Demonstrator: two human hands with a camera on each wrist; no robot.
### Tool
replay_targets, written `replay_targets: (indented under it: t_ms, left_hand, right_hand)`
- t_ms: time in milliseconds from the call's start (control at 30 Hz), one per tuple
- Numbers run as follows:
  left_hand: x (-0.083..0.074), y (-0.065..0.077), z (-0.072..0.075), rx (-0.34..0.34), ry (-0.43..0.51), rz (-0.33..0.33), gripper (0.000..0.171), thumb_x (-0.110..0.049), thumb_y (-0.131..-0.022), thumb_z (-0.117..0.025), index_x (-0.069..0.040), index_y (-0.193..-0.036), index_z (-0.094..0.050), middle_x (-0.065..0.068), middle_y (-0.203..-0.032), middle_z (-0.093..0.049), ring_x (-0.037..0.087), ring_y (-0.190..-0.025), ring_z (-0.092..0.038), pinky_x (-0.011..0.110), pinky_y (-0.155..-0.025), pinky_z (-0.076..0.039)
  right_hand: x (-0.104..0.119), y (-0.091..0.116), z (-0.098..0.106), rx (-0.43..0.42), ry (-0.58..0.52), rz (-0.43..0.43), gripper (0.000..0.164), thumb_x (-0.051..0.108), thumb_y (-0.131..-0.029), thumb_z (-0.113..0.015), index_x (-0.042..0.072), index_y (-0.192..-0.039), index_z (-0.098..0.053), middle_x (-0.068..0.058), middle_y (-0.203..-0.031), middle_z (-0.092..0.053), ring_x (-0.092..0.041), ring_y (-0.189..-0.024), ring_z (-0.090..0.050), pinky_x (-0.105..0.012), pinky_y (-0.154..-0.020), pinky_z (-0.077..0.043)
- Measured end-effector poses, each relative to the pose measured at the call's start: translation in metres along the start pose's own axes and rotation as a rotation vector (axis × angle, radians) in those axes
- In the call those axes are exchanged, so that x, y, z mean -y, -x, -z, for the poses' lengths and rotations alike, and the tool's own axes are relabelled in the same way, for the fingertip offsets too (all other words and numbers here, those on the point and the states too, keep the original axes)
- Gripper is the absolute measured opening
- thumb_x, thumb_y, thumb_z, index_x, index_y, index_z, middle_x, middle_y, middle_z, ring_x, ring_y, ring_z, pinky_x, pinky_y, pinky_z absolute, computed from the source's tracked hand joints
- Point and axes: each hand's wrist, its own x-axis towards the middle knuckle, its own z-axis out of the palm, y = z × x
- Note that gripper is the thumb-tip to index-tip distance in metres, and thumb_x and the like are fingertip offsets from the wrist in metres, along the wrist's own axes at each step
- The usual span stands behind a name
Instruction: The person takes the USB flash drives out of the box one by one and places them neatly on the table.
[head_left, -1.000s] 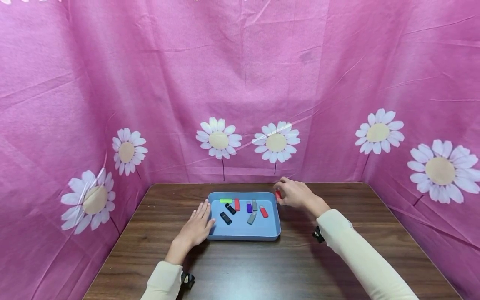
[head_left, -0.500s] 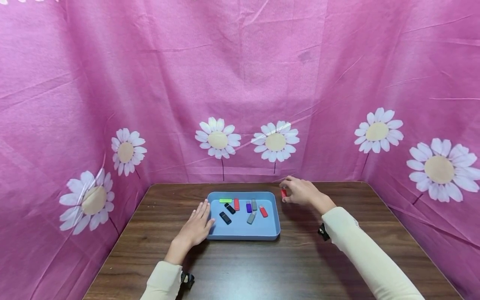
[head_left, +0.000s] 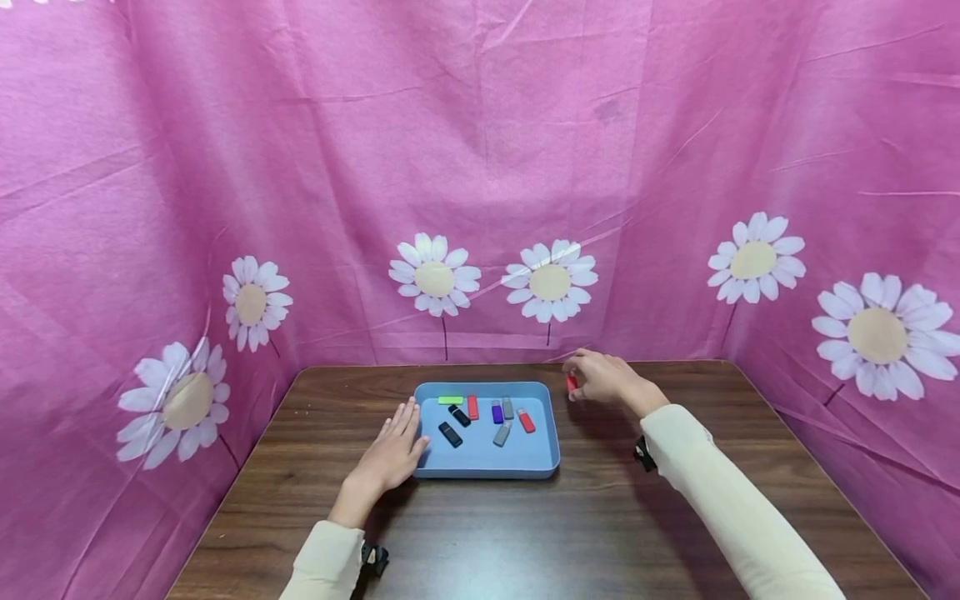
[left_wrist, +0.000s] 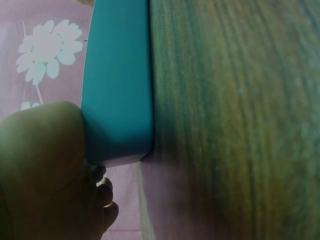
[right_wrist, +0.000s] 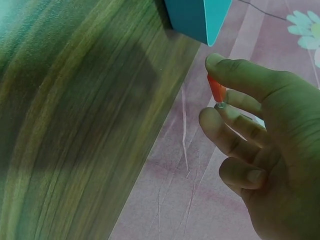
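Note:
In the head view a blue tray (head_left: 487,461) holds several USB sticks: a green one (head_left: 451,400), a purple one (head_left: 497,412), black ones, grey ones and two red ones. My left hand (head_left: 387,450) rests at the tray's left rim with its fingers straight. Just off the tray's far right corner, my right hand (head_left: 606,379) pinches another red USB stick (head_left: 572,384) between thumb and fingers. The right wrist view shows this red stick (right_wrist: 216,91) with a metal end; the other fingers curl loosely below it.
A brown wooden table (head_left: 495,542) bears the tray. Behind and at both sides hangs a pink cloth (head_left: 495,167) printed with white daisies. The table's far edge runs close behind my right hand.
My right hand has moved right, away from the tray's rim, and slightly back with the red USB stick. The left hand has stayed at the tray's left side.

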Motion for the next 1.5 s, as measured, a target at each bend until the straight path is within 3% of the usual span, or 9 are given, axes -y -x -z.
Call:
replay_targets:
  t_ms: [233,733,967,1200,1500]
  left_hand:
    - [0.001,0.0,0.001,0.0,0.001,0.0,0.065,-0.026,-0.115,-0.045,0.009,-0.165,-0.024,0.025,-0.177,-0.014,0.044,-0.165,-0.014,0.06,-0.135,-0.018]
    - [0.003,-0.003,-0.001,-0.003,-0.01,-0.008,0.066,-0.026,-0.114,-0.047,0.009,-0.165,-0.024,0.025,-0.177,-0.016,0.044,-0.165,-0.017,0.06,-0.134,-0.02]
    - [0.004,-0.004,-0.003,-0.007,-0.017,-0.009,0.065,-0.026,-0.114,-0.046,0.008,-0.165,-0.024,0.025,-0.177,-0.016,0.044,-0.165,-0.017,0.06,-0.134,-0.02]
    - [0.004,-0.004,-0.003,-0.009,-0.011,-0.012,0.065,-0.026,-0.115,-0.046,0.008,-0.165,-0.024,0.025,-0.177,-0.016,0.044,-0.165,-0.017,0.059,-0.134,-0.02]
    - [0.003,-0.003,-0.002,-0.007,-0.009,-0.002,0.065,-0.026,-0.114,-0.046,0.008,-0.165,-0.024,0.024,-0.177,-0.016,0.044,-0.165,-0.017,0.059,-0.134,-0.02]
  right_hand:
    - [-0.001,-0.009,0.0,0.013,0.001,-0.003,0.043,0.023,-0.086,-0.088,0.011,-0.125,-0.074,-0.003,-0.109,-0.065,-0.022,-0.093,-0.061,-0.052,-0.087,-0.058]
    - [-0.009,-0.016,-0.009,0.055,-0.025,-0.051,0.052,0.024,-0.083,-0.09,0.006,-0.129,-0.073,-0.011,-0.131,-0.067,-0.028,-0.107,-0.065,-0.061,-0.099,-0.056]
    - [-0.013,-0.018,-0.017,0.066,-0.037,-0.059,0.052,0.024,-0.084,-0.09,0.005,-0.129,-0.073,-0.01,-0.122,-0.069,-0.027,-0.106,-0.066,-0.06,-0.1,-0.056]
    - [-0.02,-0.021,-0.027,0.088,-0.043,-0.058,0.046,0.021,-0.083,-0.091,0.006,-0.123,-0.074,-0.006,-0.108,-0.067,-0.024,-0.095,-0.063,-0.054,-0.09,-0.058]
    - [-0.026,-0.023,-0.042,0.091,-0.058,-0.09,0.052,0.023,-0.083,-0.091,0.007,-0.128,-0.073,-0.007,-0.112,-0.067,-0.024,-0.096,-0.063,-0.056,-0.094,-0.058]
